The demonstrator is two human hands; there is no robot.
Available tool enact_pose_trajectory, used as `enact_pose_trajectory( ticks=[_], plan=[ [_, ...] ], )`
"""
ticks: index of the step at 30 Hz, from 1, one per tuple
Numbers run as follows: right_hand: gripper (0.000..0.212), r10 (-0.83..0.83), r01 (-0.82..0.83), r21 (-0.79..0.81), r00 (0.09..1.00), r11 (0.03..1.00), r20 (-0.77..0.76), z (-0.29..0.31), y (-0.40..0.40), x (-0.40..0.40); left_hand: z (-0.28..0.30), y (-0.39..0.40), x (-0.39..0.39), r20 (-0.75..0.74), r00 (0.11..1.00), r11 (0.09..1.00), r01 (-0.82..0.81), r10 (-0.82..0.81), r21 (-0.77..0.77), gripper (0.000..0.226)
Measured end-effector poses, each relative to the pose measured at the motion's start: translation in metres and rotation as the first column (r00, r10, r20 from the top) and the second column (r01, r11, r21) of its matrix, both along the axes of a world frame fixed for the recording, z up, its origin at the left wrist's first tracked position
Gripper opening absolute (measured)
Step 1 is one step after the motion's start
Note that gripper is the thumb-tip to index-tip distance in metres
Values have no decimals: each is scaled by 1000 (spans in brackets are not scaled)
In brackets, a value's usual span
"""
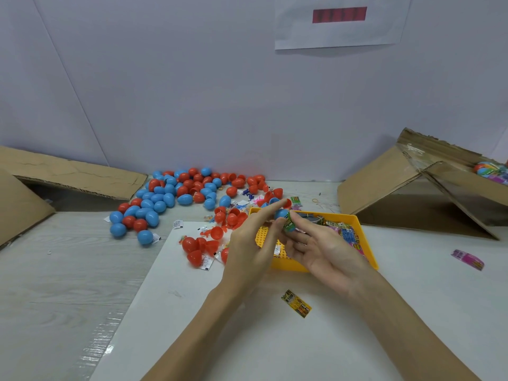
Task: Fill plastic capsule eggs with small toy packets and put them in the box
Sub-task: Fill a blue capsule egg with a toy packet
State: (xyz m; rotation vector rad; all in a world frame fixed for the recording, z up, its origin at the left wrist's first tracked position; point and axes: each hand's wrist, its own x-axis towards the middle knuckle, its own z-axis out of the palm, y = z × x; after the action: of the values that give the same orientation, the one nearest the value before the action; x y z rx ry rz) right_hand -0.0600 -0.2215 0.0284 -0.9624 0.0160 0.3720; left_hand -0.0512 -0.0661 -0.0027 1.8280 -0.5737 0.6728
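Over the yellow tray: both hands meet above its far left corner, working on one blue capsule egg [281,214].
Left hand [254,243]: index finger stretched straight toward the far side, thumb and lower fingers curled round the blue egg.
Right hand [319,247]: palm up, fingertips pinching a green toy packet [289,224] against the egg's opening.
Yellow tray [367,243]: right of centre on the tabletop, holding a heap of bright packets along its right side.
Loose eggs: a spread of red and blue eggs [167,198] far left of the tray; opened red halves [214,232] just left of the hands.
White sheet [247,339]: covers the near tabletop under the forearms.
Stray packets: a yellow packet [296,303] near, between the forearms; a pink packet [468,259] well right.
Box [439,185]: cardboard, far right, flaps open, coloured filled eggs visible at its far edge.
Cardboard flaps [68,174]: far left, another box, contents hidden.
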Motion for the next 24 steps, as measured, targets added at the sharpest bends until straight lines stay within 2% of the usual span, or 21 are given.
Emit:
enact_pose_trajectory(
  ticks=[4,12,16,20,24],
  plan=[
    [36,-19,20,-11,998,1000,54,0,-2,-1,2,5,2,17,999,999,38,-39,39,39],
    [29,-27,32,-53,994,998,104,-5,-2,1,0,4,1,-13,995,995,96,-96,-15,36],
    [31,-38,43,-44,993,998,109,-6,-1,1,0,3,1,-10,998,998,65,-65,-2,35],
    [36,-101,125,-123,977,984,187,-7,4,-2,2,7,5,15,1000,995,24,-26,96,42],
    [31,-109,170,-230,960,958,256,-8,3,-2,3,17,11,138,990,968,-47,14,245,40]
  ],
)
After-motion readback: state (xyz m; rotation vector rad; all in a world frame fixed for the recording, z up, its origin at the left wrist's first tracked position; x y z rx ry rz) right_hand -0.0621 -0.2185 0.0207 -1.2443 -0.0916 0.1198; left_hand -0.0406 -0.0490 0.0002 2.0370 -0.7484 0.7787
